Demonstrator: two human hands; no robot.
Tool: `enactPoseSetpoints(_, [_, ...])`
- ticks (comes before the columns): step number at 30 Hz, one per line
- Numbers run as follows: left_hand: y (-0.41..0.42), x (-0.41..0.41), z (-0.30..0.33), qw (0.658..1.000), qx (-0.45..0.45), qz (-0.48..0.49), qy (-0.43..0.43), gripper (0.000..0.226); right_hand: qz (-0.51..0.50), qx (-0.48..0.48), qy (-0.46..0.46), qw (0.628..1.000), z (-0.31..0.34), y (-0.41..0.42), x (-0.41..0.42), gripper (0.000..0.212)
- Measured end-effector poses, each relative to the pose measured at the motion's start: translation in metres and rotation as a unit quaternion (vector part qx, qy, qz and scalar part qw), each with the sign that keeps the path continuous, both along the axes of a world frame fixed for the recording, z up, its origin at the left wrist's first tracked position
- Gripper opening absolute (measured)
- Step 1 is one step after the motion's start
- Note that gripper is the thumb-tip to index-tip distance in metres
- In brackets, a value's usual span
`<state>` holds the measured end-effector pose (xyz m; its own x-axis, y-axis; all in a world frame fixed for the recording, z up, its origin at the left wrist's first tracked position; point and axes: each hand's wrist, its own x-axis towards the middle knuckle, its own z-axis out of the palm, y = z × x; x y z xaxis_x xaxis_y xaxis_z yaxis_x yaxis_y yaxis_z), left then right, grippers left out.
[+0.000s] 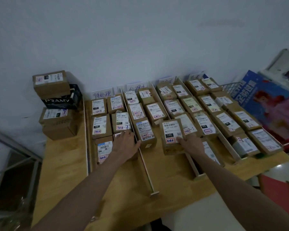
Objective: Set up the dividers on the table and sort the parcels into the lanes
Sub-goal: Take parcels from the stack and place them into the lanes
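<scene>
Ahead, bare table (165, 184) between dividers (144, 165).

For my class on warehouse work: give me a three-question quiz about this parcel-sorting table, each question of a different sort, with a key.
1. True or false: the right hand holds a parcel whose label reads 122.
2. The left hand rests on a parcel in which lane? A) leftmost B) second from the left C) rightmost
3. Fill in: beside the lanes, at the table's left end, spare boxes stand in a ____.

Key: 1 true; 2 A; 3 stack
</scene>
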<state>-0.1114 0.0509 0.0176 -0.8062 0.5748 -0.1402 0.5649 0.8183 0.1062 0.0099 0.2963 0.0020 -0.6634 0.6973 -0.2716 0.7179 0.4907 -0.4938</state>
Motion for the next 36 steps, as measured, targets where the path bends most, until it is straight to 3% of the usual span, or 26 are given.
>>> enactPoseSetpoints(7, [0.035, -0.008, -0.027, 0.999, -0.002, 0.038, -0.016, 0.053, 0.046, -0.002, -0.054, 0.997, -0.023, 0.034, -0.045, 0.045])
enactPoseSetpoints(16, [0.044, -0.019, -0.047, 0.995, -0.022, 0.089, -0.033, 0.049, 0.048, -0.061, -0.046, 0.996, -0.064, 0.043, -0.084, 0.037])
enactPoseSetpoints(21, [0.046, -0.016, -0.053, 0.993, -0.015, 0.107, -0.049, 0.050, 0.047, -0.110, -0.065, 0.991, -0.083, 0.049, -0.093, 0.042])
enactPoseSetpoints(25, [0.046, -0.012, -0.058, 0.992, -0.003, 0.110, -0.061, 0.047, 0.108, -0.092, -0.093, 0.986, -0.086, 0.048, -0.096, 0.036])
enactPoseSetpoints(36, [0.046, -0.012, -0.056, 0.992, -0.023, 0.110, -0.059, 0.046, 0.078, -0.104, -0.082, 0.988, -0.075, 0.045, -0.103, 0.053])
